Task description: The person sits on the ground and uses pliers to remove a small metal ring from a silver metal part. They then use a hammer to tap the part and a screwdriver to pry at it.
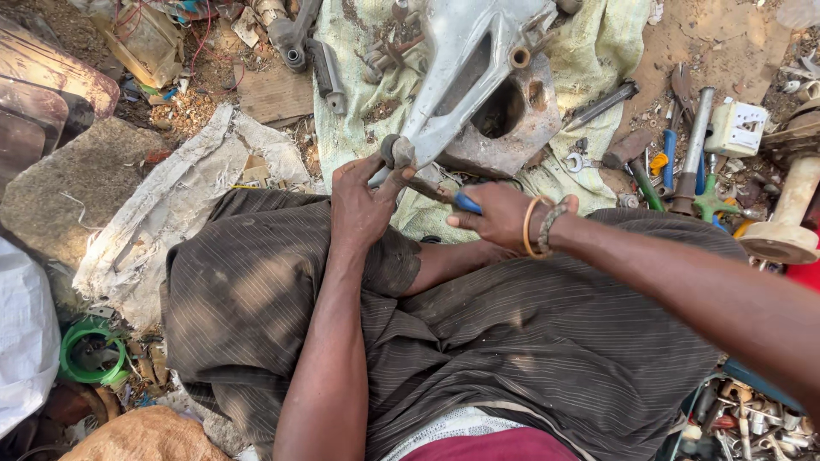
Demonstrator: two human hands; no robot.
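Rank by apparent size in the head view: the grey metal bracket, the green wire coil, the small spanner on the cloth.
1. Grey metal bracket, clearly largest.
2. Green wire coil.
3. Small spanner, smallest.

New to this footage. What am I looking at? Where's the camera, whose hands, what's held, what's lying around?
There is no machine here: one camera on a person's head looks down at their own lap and two bare hands.

The left hand grips the round end of a grey cast-metal bracket, which leans on a rusty metal block with a hole over a pale green cloth.

The right hand, with bangles at the wrist, holds a blue-handled tool whose tip points at that end of the bracket; its exact kind is hard to tell.

To the right, loose hand tools lie on the dirt: spanners, screwdrivers, a hammer. To the left are a flat stone and a green wire coil.
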